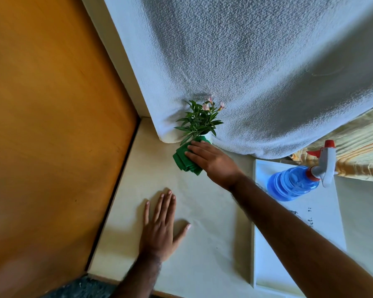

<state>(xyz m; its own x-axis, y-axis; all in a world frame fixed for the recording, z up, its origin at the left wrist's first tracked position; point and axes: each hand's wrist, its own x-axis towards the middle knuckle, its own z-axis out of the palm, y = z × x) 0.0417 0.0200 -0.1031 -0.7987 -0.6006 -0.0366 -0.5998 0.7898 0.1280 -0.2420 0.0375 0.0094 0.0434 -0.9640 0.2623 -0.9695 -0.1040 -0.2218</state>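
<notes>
Now, green cloth (186,160) — folded, bunched, under right hand (211,161)

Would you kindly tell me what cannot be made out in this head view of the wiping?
1. Head view: the pot of the plant is mostly hidden by the green cloth and the right hand.
2. Head view: part of the green cloth lies under the right hand.
3. Head view: the dark print on the white tray is too small and blurred to read.
4. Head view: the tray's near right corner is covered by the right forearm.
</notes>
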